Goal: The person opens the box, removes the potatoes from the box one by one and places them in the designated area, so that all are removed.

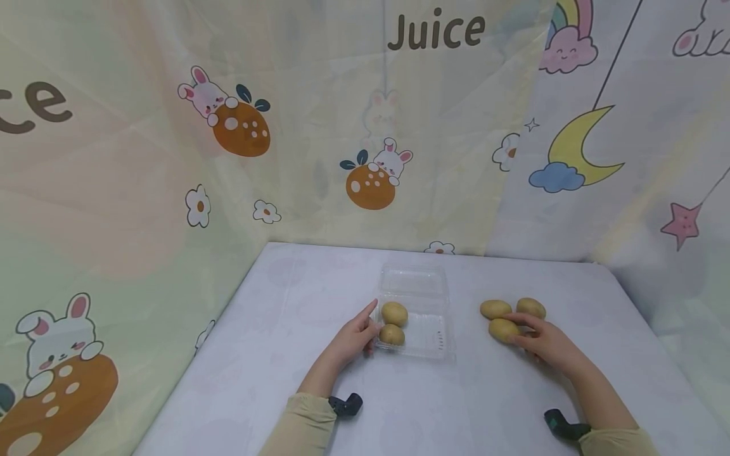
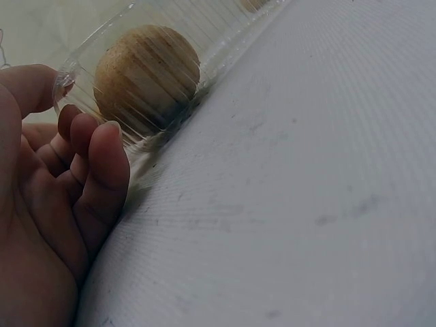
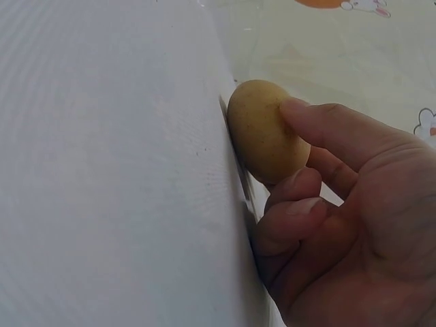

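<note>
Left hand [image 1: 355, 335] rests against the clear tray [image 1: 424, 345] holding two potatoes [image 1: 394, 313], fingers [image 2: 102, 163] loosely curled, gripping nothing. Right hand [image 1: 549, 345] fingers [image 3: 327, 133] grip the nearest potato [image 1: 503, 329] on the surface [image 1: 456, 405].

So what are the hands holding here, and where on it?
The right hand pinches the nearest loose potato at its near end. The left hand rests against the clear tray, gripping nothing.

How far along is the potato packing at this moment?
Two potatoes already lie in the clear plastic container, whose edge the left hand touches. The right hand has its fingers round the nearest potato on the table. Counting that one, three potatoes are left outside, the other two untouched.
</note>
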Motion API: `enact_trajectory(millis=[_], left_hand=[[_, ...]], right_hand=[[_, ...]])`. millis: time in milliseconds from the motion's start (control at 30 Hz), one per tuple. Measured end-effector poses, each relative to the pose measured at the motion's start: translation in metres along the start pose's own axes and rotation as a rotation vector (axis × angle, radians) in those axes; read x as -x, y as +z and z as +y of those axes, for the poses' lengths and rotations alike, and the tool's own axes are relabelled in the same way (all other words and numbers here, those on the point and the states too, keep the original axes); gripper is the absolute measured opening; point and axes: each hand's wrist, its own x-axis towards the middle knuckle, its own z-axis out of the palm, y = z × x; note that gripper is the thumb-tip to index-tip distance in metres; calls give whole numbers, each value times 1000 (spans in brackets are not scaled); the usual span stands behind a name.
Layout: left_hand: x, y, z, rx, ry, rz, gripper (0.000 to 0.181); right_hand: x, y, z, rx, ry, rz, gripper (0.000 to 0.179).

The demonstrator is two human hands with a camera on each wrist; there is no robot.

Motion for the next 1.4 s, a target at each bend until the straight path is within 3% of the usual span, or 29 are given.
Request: enact_trajectory(millis=[500, 767, 1000, 1400], left_hand=[[0, -1, -1, 17, -3, 0, 64], [0, 0, -3, 24, 5, 6, 64], [0, 0, 0, 22, 6, 7, 64], [-1, 0, -1, 29, 18, 0, 64]], right_hand=[[3, -2, -11, 53, 37, -9, 62], [5, -4, -26, 166, -63, 60, 57], [4, -3, -48, 142, -138, 61, 49], [-18, 15, -105, 172, -181, -42, 44]])
